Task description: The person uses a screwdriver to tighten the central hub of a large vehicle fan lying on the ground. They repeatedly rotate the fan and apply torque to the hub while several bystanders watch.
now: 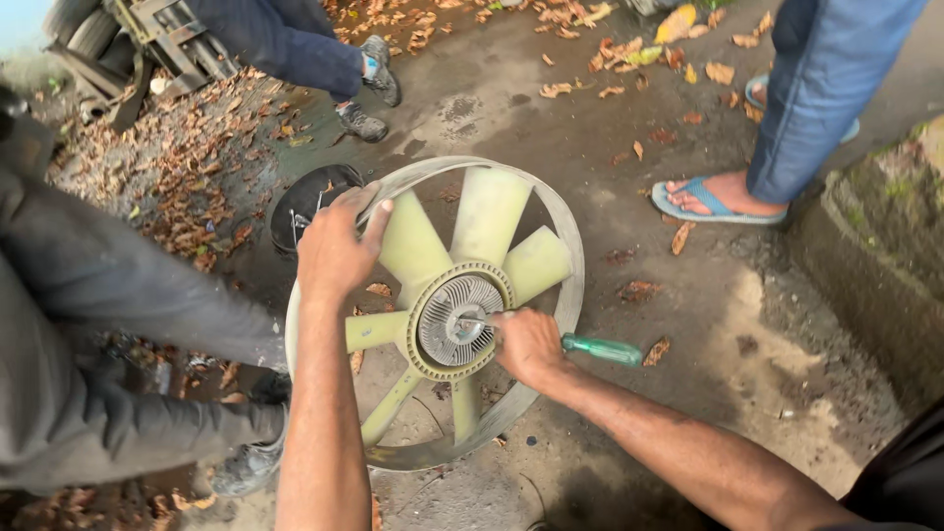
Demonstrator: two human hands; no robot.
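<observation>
A large radiator fan (pixel 489 212) with pale yellow-green blades and a grey outer ring stands tilted on the ground. A finned silver hub (pixel 454 323) fills its centre. My left hand (pixel 337 246) grips the ring's upper left rim. My right hand (pixel 527 344) is closed around a screwdriver with a green handle (pixel 602 349); its metal tip rests on the hub's centre.
A person in grey clothes (pixel 88 324) crouches at the left. Another in dark trousers and shoes (pixel 366 96) stands behind. A third in blue trousers and blue sandals (pixel 716 200) stands right. A black bucket (pixel 305 197) sits behind the fan. A concrete curb (pixel 875 246) runs right.
</observation>
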